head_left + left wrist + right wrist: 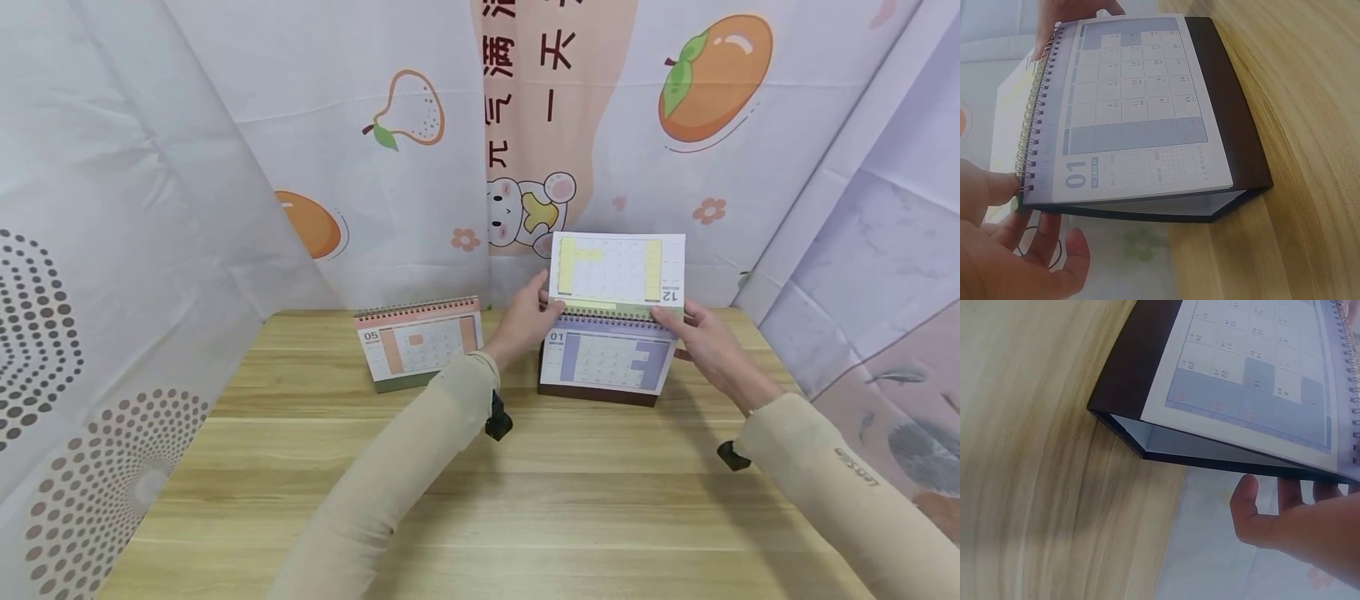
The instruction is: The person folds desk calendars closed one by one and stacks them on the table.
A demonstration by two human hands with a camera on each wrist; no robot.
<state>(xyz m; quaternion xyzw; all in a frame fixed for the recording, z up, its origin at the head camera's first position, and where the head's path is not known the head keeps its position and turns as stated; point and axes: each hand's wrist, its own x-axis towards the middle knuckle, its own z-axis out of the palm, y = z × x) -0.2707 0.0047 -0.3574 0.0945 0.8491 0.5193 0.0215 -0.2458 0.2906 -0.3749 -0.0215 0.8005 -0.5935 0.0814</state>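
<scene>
A spiral-bound desk calendar [611, 360] stands on a dark brown base [597, 396], its purple "01" page facing forward. Above the coil, a yellow-and-white "12" page [615, 267] stands up, its number upside down. My left hand [522, 322] grips the calendar's top left corner, thumb at the end of the coil [1036, 112] and other fingers behind. At the top right corner, my right hand [708, 346] grips it with the thumb in front; in the right wrist view its fingers [1247, 500] show beyond the cardboard edge.
Left of my left hand stands a second desk calendar [427, 346] with an orange "05" page and green base. Both calendars are on a wooden table [480, 500]. A printed fabric curtain [420, 192] hangs right behind the table, with more fabric at both sides.
</scene>
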